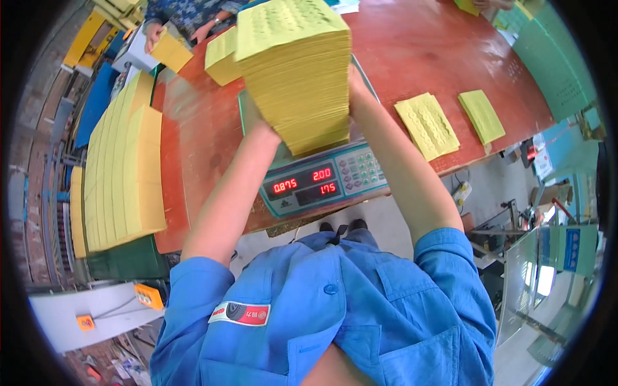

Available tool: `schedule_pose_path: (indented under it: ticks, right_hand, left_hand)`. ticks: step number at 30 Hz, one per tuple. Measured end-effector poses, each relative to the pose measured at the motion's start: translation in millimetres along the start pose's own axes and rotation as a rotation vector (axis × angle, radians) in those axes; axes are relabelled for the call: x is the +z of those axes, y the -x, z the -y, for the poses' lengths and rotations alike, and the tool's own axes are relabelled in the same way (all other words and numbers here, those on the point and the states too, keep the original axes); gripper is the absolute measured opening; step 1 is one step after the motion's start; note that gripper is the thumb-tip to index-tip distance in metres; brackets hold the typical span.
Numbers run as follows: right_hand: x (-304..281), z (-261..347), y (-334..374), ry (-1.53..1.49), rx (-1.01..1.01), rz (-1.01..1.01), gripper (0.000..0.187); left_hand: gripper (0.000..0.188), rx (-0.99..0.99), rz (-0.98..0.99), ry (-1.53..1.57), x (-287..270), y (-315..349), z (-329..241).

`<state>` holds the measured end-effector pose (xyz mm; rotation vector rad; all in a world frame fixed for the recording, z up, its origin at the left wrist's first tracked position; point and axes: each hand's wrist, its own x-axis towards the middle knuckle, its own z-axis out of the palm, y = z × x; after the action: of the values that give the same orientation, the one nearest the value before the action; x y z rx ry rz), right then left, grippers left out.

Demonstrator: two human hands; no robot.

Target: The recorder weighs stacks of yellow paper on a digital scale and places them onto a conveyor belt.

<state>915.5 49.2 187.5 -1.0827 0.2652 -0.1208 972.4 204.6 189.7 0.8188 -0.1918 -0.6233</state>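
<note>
A tall stack of yellow paper sheets, its top sheet marked with rows of wavy cuts, stands over a digital scale. Red digits glow on the scale's display, with a keypad to the right of it. My left hand presses on the stack's left side near the bottom, its fingers mostly hidden by the paper. On the opposite side my right hand is closed against the stack, fingers partly out of sight. Whether the stack's base rests fully on the scale's pan is hidden.
Two small yellow paper piles lie on the red table to the right. A shorter yellow stack stands behind left. Long yellow stacks line the left edge. Across the table, another person's hands hold yellow paper.
</note>
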Motion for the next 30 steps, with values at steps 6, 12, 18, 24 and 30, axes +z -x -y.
schedule_pose_path:
  ticks: [6, 12, 18, 24, 30]
  right_hand:
    - [-13.0, -8.0, -20.8, 0.136, -0.129, -0.056, 0.057]
    - [-15.0, 21.7, -0.4, -0.157, -0.066, -0.057, 0.057]
    - [-25.4, 2.5, -18.2, 0.005, -0.155, 0.013, 0.052]
    - [-36.0, 6.2, -10.9, -0.018, -0.071, -0.020, 0.048]
    - [-64.6, 23.8, -11.2, -0.067, -0.031, 0.048, 0.053]
  left_hand:
    - [0.069, 0.137, -0.080, 0.044, -21.4, 0.7, -1.1]
    - [0.061, 0.291, -0.241, -0.112, -12.8, 18.8, 12.8]
    - [0.063, 0.366, -0.196, -0.049, 29.1, 44.8, 24.6]
    - [0.084, 0.244, -0.248, 0.102, -16.7, 65.6, 17.9]
    - [0.074, 0.297, -0.249, 0.142, -65.9, 96.9, 17.0]
